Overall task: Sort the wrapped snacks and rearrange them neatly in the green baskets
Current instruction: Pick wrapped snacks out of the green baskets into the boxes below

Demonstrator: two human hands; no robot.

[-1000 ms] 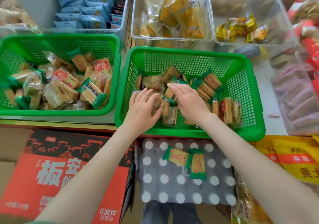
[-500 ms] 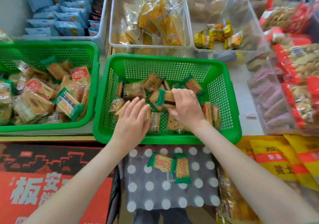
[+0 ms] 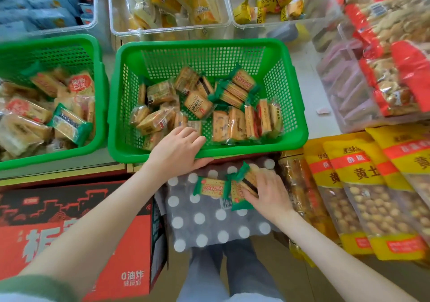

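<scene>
right hand (image 3: 267,194) dropped out of basket (image 3: 300,136), fingers (image 3: 258,186) clamped on snack (image 3: 244,176); left fingers (image 3: 186,136) grip near rim.

Centre green basket (image 3: 197,45) half full of jumbled wrapped snacks (image 3: 197,102), left green basket (image 3: 46,42) heaped, green-wrapped crackers (image 3: 210,186) just outside.

A green sleeve (image 3: 39,286) is seen at the lower left corner of the frame, ending above the left forearm (image 3: 97,222). The right forearm (image 3: 335,252), left hand (image 3: 174,150) and right hand (image 3: 270,197) are left bare. Light blue jeans (image 3: 235,276) are worn, at bottom centre.
</scene>
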